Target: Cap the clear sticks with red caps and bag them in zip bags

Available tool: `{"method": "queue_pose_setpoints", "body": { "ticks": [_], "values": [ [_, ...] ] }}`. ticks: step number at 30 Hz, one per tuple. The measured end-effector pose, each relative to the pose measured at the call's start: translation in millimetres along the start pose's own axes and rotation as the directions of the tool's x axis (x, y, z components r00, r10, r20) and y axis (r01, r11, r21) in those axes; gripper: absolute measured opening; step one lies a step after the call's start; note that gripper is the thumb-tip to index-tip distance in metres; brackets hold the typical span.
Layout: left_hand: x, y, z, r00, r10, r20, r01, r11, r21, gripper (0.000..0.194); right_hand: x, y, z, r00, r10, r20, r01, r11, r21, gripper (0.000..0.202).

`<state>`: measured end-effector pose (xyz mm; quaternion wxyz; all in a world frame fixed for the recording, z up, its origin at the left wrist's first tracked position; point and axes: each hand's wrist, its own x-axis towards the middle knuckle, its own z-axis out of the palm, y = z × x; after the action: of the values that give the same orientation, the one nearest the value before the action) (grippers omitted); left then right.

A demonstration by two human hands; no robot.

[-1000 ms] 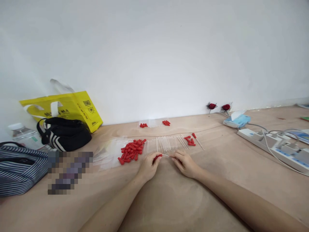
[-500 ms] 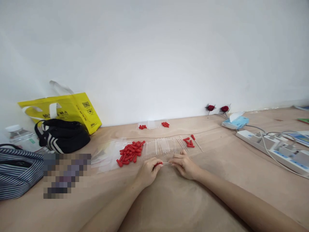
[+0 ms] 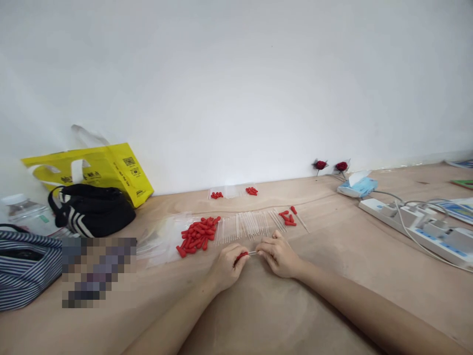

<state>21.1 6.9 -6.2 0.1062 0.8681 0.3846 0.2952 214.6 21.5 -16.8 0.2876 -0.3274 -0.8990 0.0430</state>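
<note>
My left hand (image 3: 229, 266) is closed around a red rubber bulb (image 3: 242, 256), with its narrow end toward the right. My right hand (image 3: 276, 255) pinches a thin clear tube (image 3: 253, 253), whose left end meets the bulb between the hands. How far the tube sits inside the bulb is hidden by the fingers. Behind my left hand lies a heap of red bulbs (image 3: 197, 233). A row of clear tubes (image 3: 244, 225) is laid out beyond both hands. Several loose red bulbs (image 3: 289, 221) lie at the row's right end, beside a single tube with a bulb (image 3: 293, 210).
Plastic bags (image 3: 162, 241) lie left of the heap. Small bags with red bulbs (image 3: 252, 191) are near the wall. A yellow bag (image 3: 136, 172), black pouch (image 3: 99, 212) and striped bag (image 3: 29, 266) stand left; tissues (image 3: 357, 187) and a power strip (image 3: 417, 229) lie right.
My right hand has moved slightly left, closer to my left hand, and less of the tube shows between them. The whole view has shifted a little.
</note>
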Motion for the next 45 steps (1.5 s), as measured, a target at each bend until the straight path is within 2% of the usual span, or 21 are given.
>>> {"method": "queue_pose_setpoints", "body": {
  "ticks": [8,15,20,23,26,28,30,31,32,33,34,36,37,38,41,45],
  "values": [
    [0.1,0.1,-0.8,1.000,-0.001,0.030,0.002,0.999,-0.043,0.019,4.0,-4.9,0.8,0.997,0.044,0.059,-0.048,0.996,0.074,0.023],
    [4.4,1.8,-5.3,0.993,-0.116,0.021,0.118,0.984,-0.132,0.012,-0.2,2.4,-4.9,0.996,0.081,0.026,-0.083,0.995,0.057,0.024],
    [3.7,0.7,-6.5,0.992,-0.125,0.024,0.128,0.979,-0.162,0.015,-4.5,10.7,-13.2,1.000,0.010,0.005,-0.010,1.000,-0.018,0.020],
    [3.6,-0.4,-7.8,0.990,-0.127,0.061,0.137,0.970,-0.199,0.014,-5.0,9.0,-14.4,0.999,-0.047,-0.004,0.046,0.994,-0.103,0.020],
    [3.7,-2.2,-9.2,0.987,-0.128,0.097,0.148,0.957,-0.248,0.015,-5.1,5.3,-14.6,0.998,-0.054,-0.016,0.051,0.985,-0.164,0.019],
    [3.2,-4.2,-9.0,0.985,-0.158,0.069,0.170,0.954,-0.248,0.022,-5.1,7.2,-16.4,0.999,-0.026,-0.028,0.020,0.982,-0.187,0.019],
    [2.3,-6.2,-7.8,0.975,-0.223,-0.005,0.217,0.952,-0.216,0.046,-5.3,15.8,-20.4,0.993,0.078,-0.090,-0.095,0.975,-0.200,0.021],
    [1.8,-6.9,-7.2,0.967,-0.253,-0.036,0.242,0.950,-0.198,0.056,-5.5,22.7,-23.3,0.975,0.169,-0.144,-0.195,0.961,-0.196,0.022],
    [1.4,-7.2,-6.6,0.961,-0.272,-0.050,0.259,0.948,-0.183,0.058,-5.9,31.0,-26.5,0.936,0.284,-0.208,-0.322,0.930,-0.180,0.023],
    [1.2,-7.1,-6.3,0.960,-0.276,-0.046,0.265,0.949,-0.171,0.054,-6.6,40.0,-29.9,0.872,0.411,-0.265,-0.459,0.875,-0.152,0.024],
    [1.1,-6.5,-6.3,0.964,-0.265,-0.026,0.258,0.953,-0.161,0.046,-7.5,49.2,-33.1,0.781,0.539,-0.315,-0.596,0.793,-0.122,0.025],
    [1.5,-4.4,-7.0,0.975,-0.220,0.027,0.221,0.965,-0.142,0.026,-9.9,65.9,-38.3,0.614,0.713,-0.338,-0.776,0.623,-0.096,0.027],
    [1.8,-3.2,-7.6,0.979,-0.198,0.046,0.202,0.970,-0.137,0.018,-11.2,72.6,-39.9,0.560,0.757,-0.335,-0.821,0.562,-0.101,0.028],
    [2.2,-2.2,-8.1,0.982,-0.182,0.059,0.189,0.973,-0.134,0.013,-12.4,77.8,-40.8,0.526,0.785,-0.326,-0.847,0.520,-0.115,0.029],
    [2.8,-0.8,-8.9,0.983,-0.169,0.068,0.177,0.975,-0.132,0.010,-14.6,85.7,-39.5,0.498,0.816,-0.293,-0.867,0.468,-0.168,0.029],
    [2.8,-2.1,-8.2,0.984,-0.163,0.065,0.171,0.975,-0.139,0.010,-15.4,87.2,-36.2,0.503,0.822,-0.266,-0.863,0.459,-0.213,0.030]
  ]
}}
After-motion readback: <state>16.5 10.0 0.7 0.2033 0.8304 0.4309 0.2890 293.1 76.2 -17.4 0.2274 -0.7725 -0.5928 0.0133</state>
